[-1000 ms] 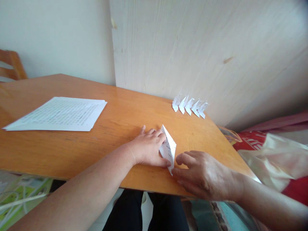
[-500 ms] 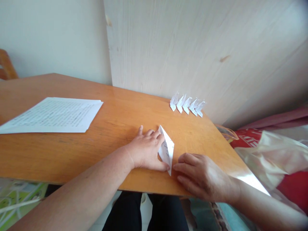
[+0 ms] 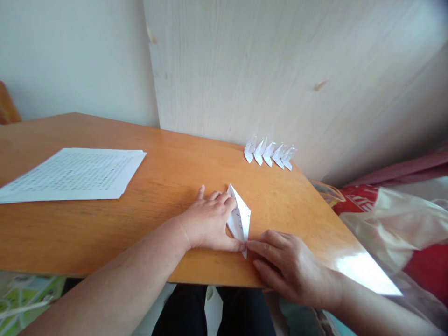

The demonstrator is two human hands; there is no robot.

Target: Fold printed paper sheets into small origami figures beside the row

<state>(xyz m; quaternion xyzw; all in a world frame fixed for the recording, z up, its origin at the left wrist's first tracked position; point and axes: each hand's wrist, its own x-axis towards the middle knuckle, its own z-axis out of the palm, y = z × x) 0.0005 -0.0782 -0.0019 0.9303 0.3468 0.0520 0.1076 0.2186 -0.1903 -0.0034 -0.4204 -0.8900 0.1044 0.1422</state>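
A folded piece of white printed paper, kite-shaped with a pointed top and bottom, lies on the wooden table. My left hand pins it from the left, fingers over its upper left edge and thumb near its lower tip. From the right, my right hand reaches in with its index fingertip touching the paper's lower end beside my left thumb. The right thumb stays apart from the index finger, and the other fingers are loosely bent. My left fingers hide part of the paper's left side.
A stack of printed sheets lies on the left of the table. Several folded paper pieces stand in a row by the back panel. Beyond the right edge are red and cream bags.
My right index finger has moved left and now touches the paper's lower tip. My left hand keeps its hold on the paper. The view has shifted slightly.
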